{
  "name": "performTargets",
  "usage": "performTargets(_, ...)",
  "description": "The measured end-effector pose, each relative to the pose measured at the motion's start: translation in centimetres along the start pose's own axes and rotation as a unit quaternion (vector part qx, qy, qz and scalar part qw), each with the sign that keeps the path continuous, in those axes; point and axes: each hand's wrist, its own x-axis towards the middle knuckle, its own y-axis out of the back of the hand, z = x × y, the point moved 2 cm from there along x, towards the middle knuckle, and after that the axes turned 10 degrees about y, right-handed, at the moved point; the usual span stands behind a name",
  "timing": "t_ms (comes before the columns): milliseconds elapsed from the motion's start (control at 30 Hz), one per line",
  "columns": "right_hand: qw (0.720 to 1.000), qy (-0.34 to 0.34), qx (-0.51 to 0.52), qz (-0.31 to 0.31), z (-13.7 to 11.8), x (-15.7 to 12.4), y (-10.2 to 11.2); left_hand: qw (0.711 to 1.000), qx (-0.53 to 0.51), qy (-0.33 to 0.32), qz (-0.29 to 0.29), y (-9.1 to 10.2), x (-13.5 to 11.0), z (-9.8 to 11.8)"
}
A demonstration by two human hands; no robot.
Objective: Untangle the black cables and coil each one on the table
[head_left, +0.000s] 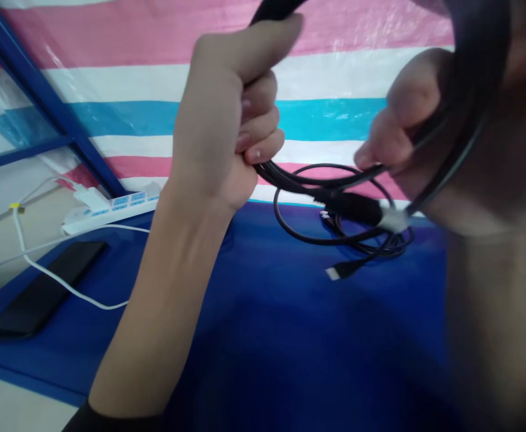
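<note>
The left hand (233, 114) is gripping black cable (290, 184) that is spanning rightward to the blurred right hand (409, 111), apparently pinching it too

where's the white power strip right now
In the head view, the white power strip is on the left, near the lower end of the slanting blue post, just beyond the flat black item and left of the left forearm.

Black cable (479, 75) cut off, right hand (405, 111) blurred
The cable runs past the top edge and covers part of that hand; the left forearm (168, 294) hides some white cord (78, 292).
</note>
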Motion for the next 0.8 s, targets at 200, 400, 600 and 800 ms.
performTargets(200, 0.939, -0.015, 0.343, 0.034, 2.2, -0.1, -3.7, 0.941, -0.304, 0.105, 0.109, 1.2, 1.7, -3.1)
performTargets(400, 0.949, -0.012, 0.289, 0.123, 2.8, -0.1, -4.5, 0.953, -0.257, 0.109, 0.119, 0.9, 2.0, -4.1)
performTargets(600, 0.992, -0.107, 0.059, -0.037, 0.8, 0.0, -1.2, 0.983, 0.069, 0.169, -0.021, 1.6, 1.2, -2.1)
performTargets(800, 0.970, -0.072, -0.191, -0.130, 0.8, -0.3, -0.4, 0.969, 0.182, 0.165, -0.021, 0.9, 0.3, -2.3)
